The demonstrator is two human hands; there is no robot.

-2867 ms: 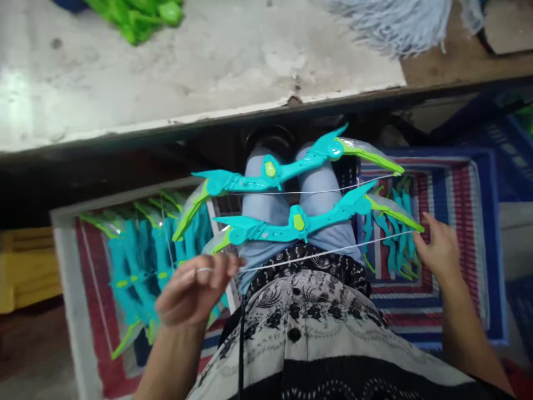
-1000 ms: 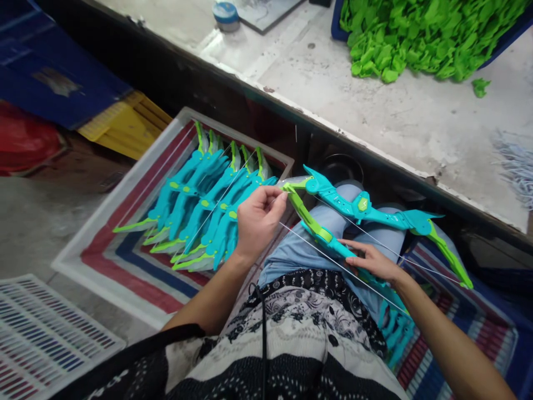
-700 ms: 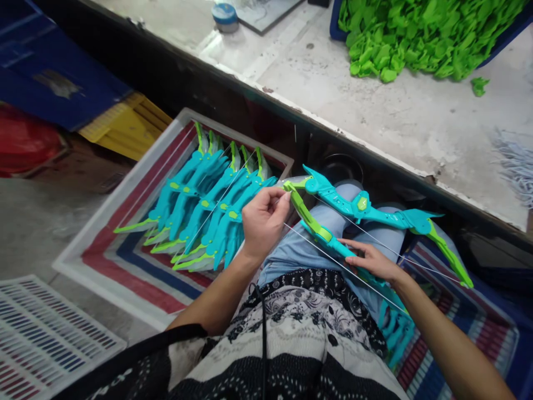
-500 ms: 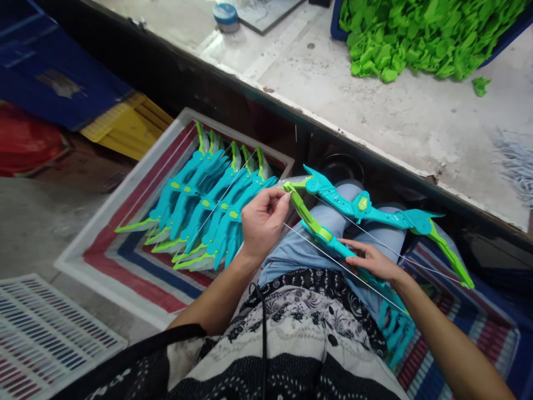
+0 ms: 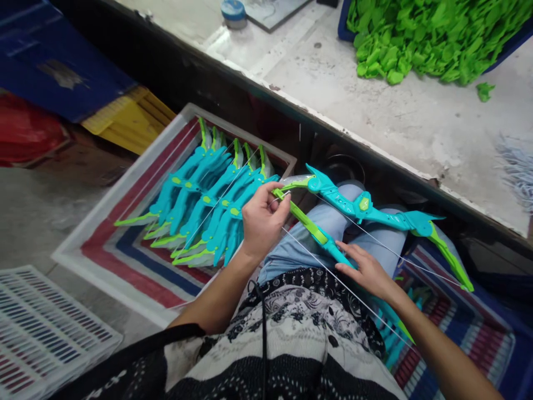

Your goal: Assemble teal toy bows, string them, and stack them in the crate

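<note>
My left hand [image 5: 265, 219] pinches the green tip of a turquoise and green toy bow [image 5: 314, 229], with the white string close to its fingertips. Round the turquoise middle of that same bow, my right hand [image 5: 368, 269] is loosely closed, thumb on one side and fingers on the other. The bow slants over my lap, its far end partly hidden by my right arm. A second toy bow [image 5: 337, 199], strung, rests across my knees just beyond it. The exact catch of the string at the left fingertips is too small to make out.
To the left, a pale crate [image 5: 141, 294] with a striped lining holds several bows [image 5: 200, 194]. Another striped-lined bin [image 5: 478, 333] stands at lower right. On the worktable [image 5: 395, 122] sit a blue bin of green parts [image 5: 433, 39] and a blue-lidded jar [image 5: 234, 14].
The held bow's green tip has shifted slightly left into my left fingers, and the bow has rolled to show a narrower side. My right hand has slid a little along it leftward.
</note>
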